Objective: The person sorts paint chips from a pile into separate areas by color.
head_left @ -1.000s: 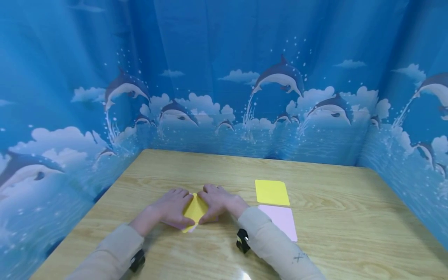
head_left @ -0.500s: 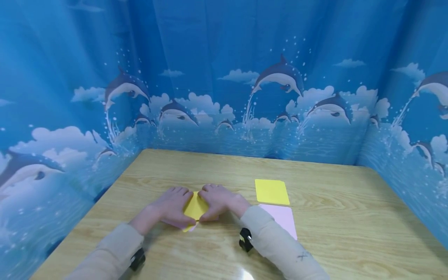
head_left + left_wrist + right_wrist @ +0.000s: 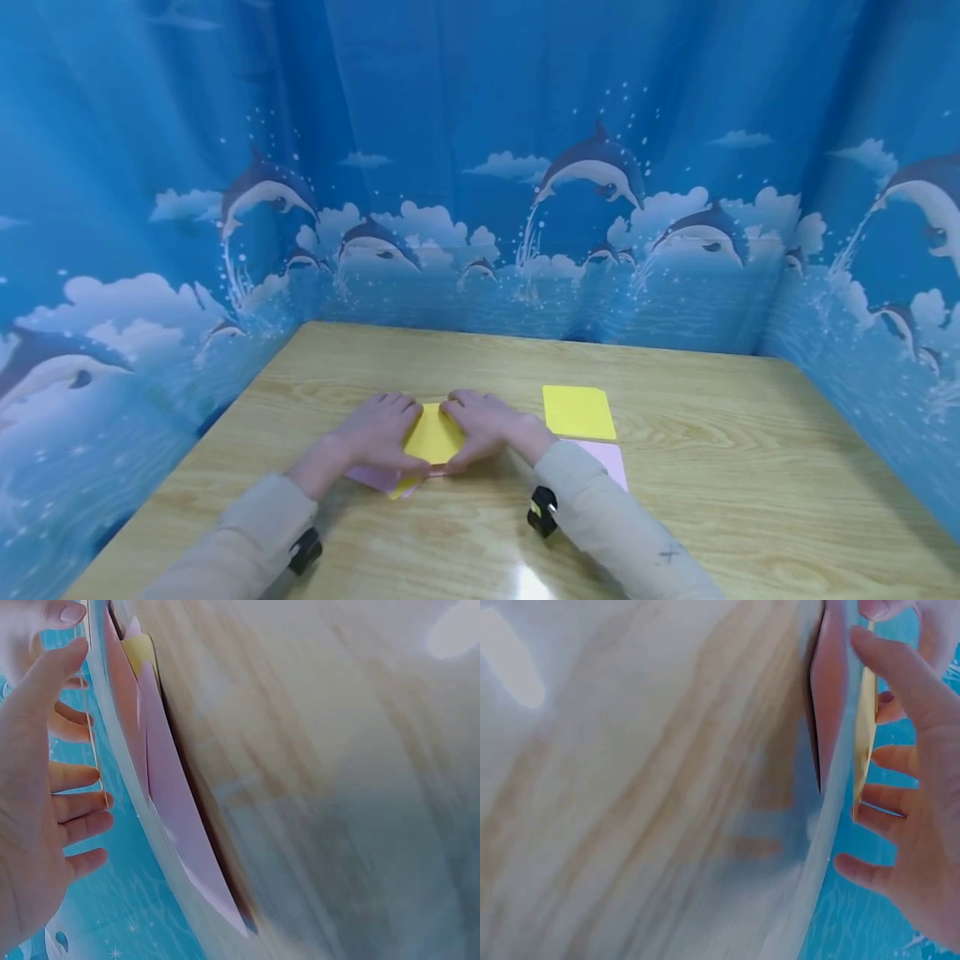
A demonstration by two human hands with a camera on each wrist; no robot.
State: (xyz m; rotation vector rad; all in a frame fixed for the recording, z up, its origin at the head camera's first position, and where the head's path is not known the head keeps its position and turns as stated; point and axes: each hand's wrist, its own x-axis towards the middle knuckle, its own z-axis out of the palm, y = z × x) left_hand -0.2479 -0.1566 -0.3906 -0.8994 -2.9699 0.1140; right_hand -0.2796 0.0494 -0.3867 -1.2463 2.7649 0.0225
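Between both hands is a yellow square of paper (image 3: 435, 435), raised above the table. My left hand (image 3: 378, 433) grips its left edge with the fingers and thumb, and my right hand (image 3: 486, 427) grips the right edge the same way. The right wrist view shows the yellow paper (image 3: 865, 724) nearly edge-on, apart from the sheet below. Beneath the hands lie overlapping pink sheets (image 3: 180, 817), with a yellow corner (image 3: 139, 652) sticking out among them. Much of this lower pile is hidden by the hands and the raised paper in the head view.
To the right, a yellow square (image 3: 579, 412) lies flat on the wooden table (image 3: 720, 450). Just in front of it is a pink square (image 3: 609, 460), partly covered by the right sleeve (image 3: 592, 492). A blue dolphin curtain (image 3: 450, 167) surrounds the table's far sides.
Both hands have shifted slightly right and away from the body. The yellow paper between them has come up off the pile, showing more of the pink and yellow sheets below.
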